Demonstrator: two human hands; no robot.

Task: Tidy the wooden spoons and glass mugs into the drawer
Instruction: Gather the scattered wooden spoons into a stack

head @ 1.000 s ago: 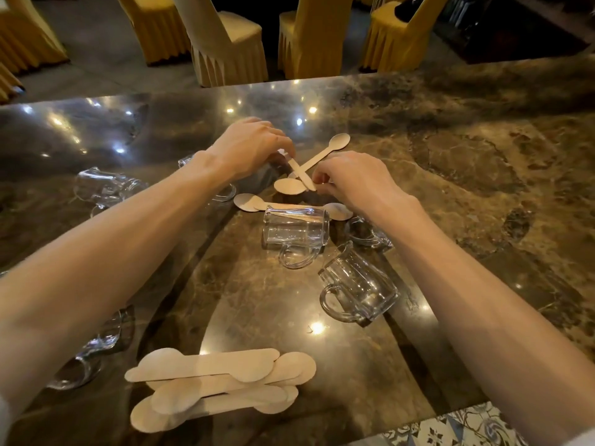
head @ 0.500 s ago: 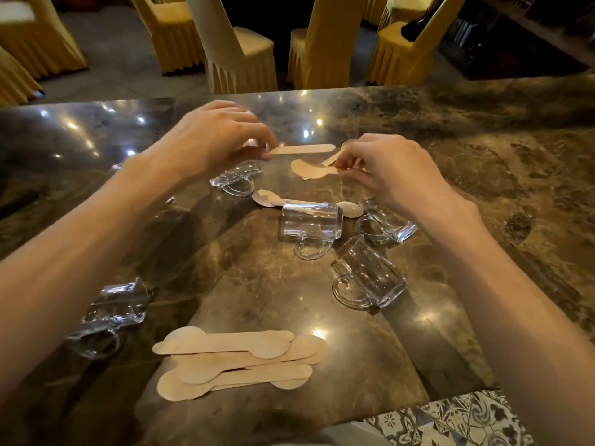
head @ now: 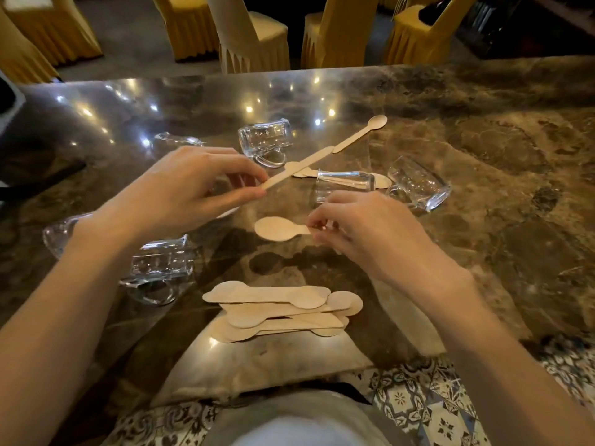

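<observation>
**Dim room, glaring marble**

Small ceiling-light reflections dot the polished marble counter (head: 483,194) from ten to twelve o'clock. Background chairs (head: 254,37) sit dim and soft. Wide-angle bending stretches the edges; forearm shadows darken the centre.

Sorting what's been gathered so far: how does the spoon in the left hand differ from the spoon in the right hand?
The left hand pinches its spoon by one end, so it angles up and away, seen nearly edge-on. The right hand holds its spoon flat, bowl showing and pointing left, handle hidden by the fingers. Both are pale wood and off the marble counter.
</observation>
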